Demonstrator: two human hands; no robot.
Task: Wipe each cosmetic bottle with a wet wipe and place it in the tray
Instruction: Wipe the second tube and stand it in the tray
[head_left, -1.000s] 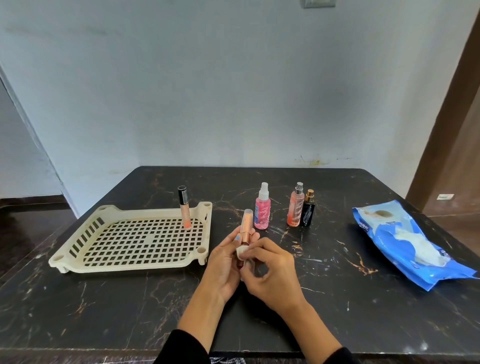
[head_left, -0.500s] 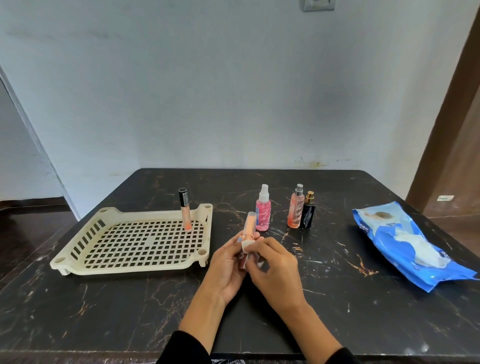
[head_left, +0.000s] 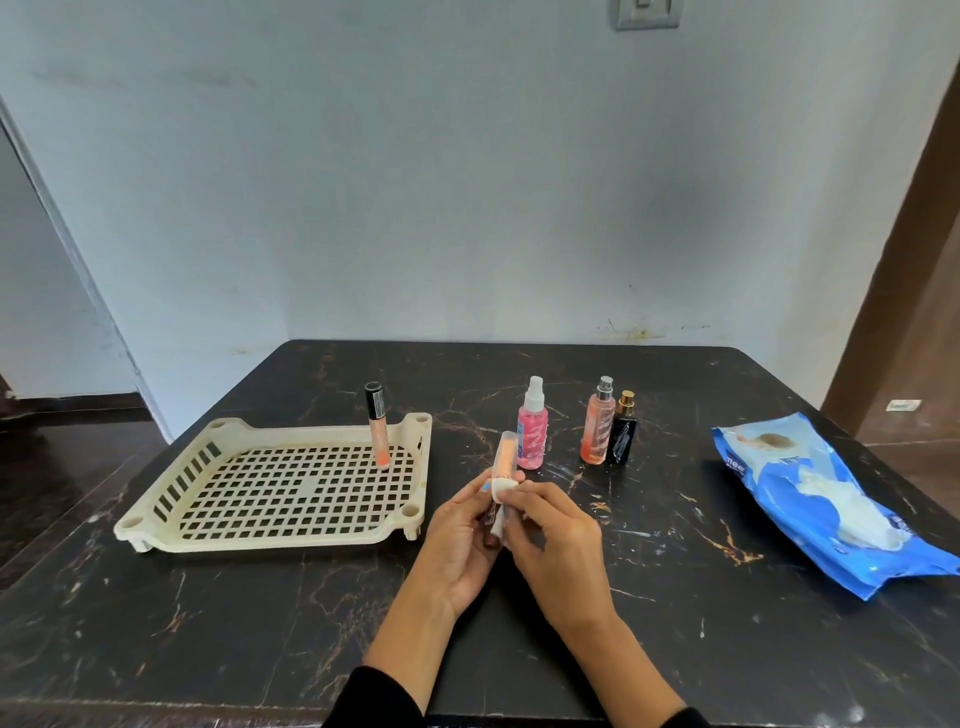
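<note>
Peach tube (head_left: 505, 453) held upright over the table (head_left: 311, 623), just right of the tray (head_left: 156, 519): left hand (head_left: 457, 540) gripping its lower half, right hand (head_left: 558, 540) pinching the wipe (head_left: 501, 499) round its middle. Probably light, stiff, slippery when wet; best gripped low. Lower end mostly hidden by fingers; label unreadable.

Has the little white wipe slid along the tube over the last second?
Yes. Against the pink spray bottle behind it, the wipe in the right hand sits slightly higher on the tube.
</note>
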